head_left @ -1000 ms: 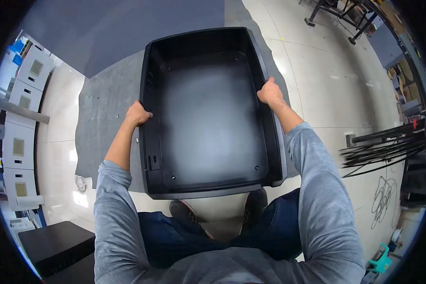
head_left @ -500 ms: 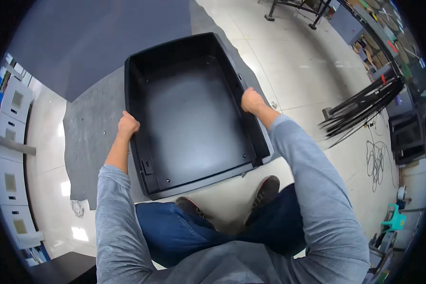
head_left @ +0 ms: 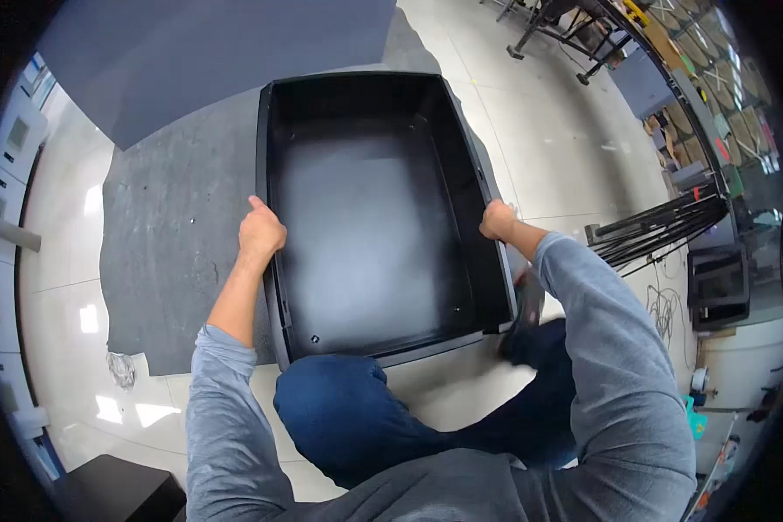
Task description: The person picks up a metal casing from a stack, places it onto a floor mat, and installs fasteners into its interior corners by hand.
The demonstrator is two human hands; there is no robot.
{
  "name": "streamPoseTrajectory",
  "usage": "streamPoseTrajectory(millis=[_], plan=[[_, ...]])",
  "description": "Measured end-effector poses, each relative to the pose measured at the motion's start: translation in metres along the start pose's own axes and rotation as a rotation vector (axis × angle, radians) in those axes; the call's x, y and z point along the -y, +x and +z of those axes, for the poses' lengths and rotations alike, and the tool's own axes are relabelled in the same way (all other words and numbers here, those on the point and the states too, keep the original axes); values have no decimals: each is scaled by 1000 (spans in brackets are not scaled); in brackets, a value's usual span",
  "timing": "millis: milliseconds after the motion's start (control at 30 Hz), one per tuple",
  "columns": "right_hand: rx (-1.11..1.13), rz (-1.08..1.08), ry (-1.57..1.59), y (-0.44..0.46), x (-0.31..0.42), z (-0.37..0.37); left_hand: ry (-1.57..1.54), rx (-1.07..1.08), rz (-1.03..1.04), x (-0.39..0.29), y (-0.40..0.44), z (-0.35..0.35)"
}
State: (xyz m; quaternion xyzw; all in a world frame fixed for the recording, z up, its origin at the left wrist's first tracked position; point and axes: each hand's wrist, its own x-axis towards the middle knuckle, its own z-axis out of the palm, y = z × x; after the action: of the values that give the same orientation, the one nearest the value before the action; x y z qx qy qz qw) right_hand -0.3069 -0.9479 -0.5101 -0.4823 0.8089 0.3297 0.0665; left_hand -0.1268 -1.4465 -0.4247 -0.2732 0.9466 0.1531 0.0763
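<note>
A large black open box (head_left: 365, 235), shallow and rectangular like a metal housing, is in front of my legs. Its inside faces up at me, and small holes show near the corners. My left hand (head_left: 262, 228) is closed around the left side wall, thumb pointing forward. On the opposite wall, my right hand (head_left: 498, 221) grips the rim with its fingers partly hidden. My bent knee (head_left: 335, 391) is close to the box's near edge.
A grey mat (head_left: 174, 226) lies on the shiny tiled floor under and left of the box. Beyond stands a big dark grey panel (head_left: 226, 52). To the right are a bundle of black strips (head_left: 661, 230) on a rack and a loose cable (head_left: 665, 309). White cabinets (head_left: 9, 191) line the left.
The box appears shifted right and turned straighter in view, both hands still on its sides. My right foot has moved out to the right and is blurred; my left knee is further forward.
</note>
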Motion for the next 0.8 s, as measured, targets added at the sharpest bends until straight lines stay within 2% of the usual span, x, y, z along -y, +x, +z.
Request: streamPoseTrajectory(millis=[67,100,200,233,333,433,533,567,667,800], plan=[[152,-37,-104,-4,3,-14,16,8,10,2,1,3],[276,-78,-33,2,-3,-7,30,0,17,4,4,6],[10,-347,189,-11,-32,2,64,6,-12,0,1,6],[20,-378,316,-28,-45,-54,73,7,-29,-3,0,4],[306,281,493,-5,-61,-214,78,9,-82,-9,-2,2],[-60,296,474,56,-110,-203,42,-33,-158,-7,-2,10],[-163,233,458,112,-130,-180,-18,-43,-199,-14,-4,12],[-220,131,453,131,-130,-170,-41,-51,-216,-14,-5,8],[-240,7,428,183,-118,-147,-8,-82,-403,-23,1,18],[-183,-80,339,257,-118,-97,8,-99,-456,-33,5,16]])
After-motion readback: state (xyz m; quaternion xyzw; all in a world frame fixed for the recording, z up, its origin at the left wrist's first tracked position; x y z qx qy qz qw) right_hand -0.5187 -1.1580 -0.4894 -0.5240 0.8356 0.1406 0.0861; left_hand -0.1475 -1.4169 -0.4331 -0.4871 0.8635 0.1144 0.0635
